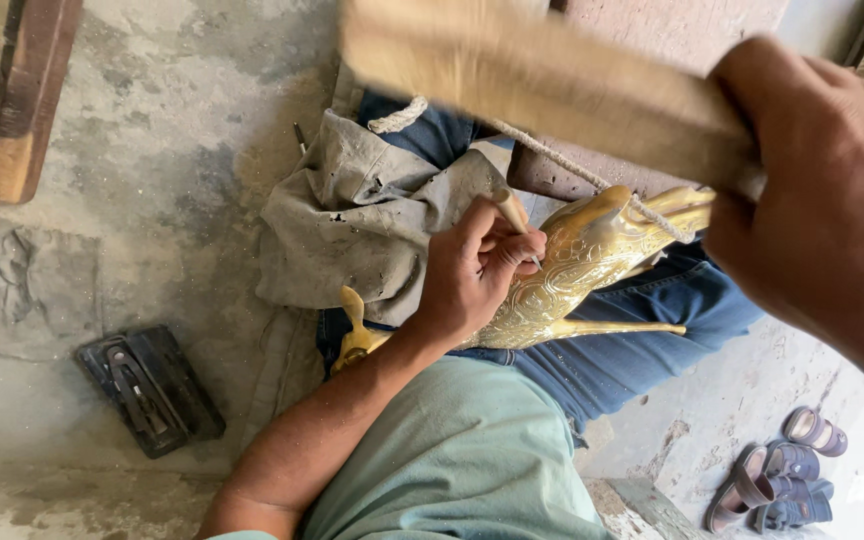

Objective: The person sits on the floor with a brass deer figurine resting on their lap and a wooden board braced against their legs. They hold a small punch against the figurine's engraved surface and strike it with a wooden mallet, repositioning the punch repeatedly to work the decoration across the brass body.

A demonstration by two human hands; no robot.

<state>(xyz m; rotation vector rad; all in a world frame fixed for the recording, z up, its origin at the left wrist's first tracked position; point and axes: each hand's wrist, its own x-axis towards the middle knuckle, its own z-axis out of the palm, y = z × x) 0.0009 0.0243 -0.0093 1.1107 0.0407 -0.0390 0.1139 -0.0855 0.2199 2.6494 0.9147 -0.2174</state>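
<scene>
Your left hand rests on the brass deer figure that lies across your lap, on your blue jeans. Its fingers are curled together, clamped on a thin chisel whose pale handle stands up out of the fist while the metal tip meets the engraved flank of the figure. The figure lies on its side, head and horns to the right, legs pointing right and toward you.

Your right hand is raised close to the camera at the right, fingers wrapped tight around a wooden mallet, which is blurred and stretches left across the top of the view, above the figure and apart from it. A light cord runs from the cloth to the figure's neck.

A grey, stained cloth is bunched just left of your left hand, partly under the figure. Farther left on the concrete floor lies a black flat tool case, and a wooden plank sits at the far left. Sandals lie at the lower right.
</scene>
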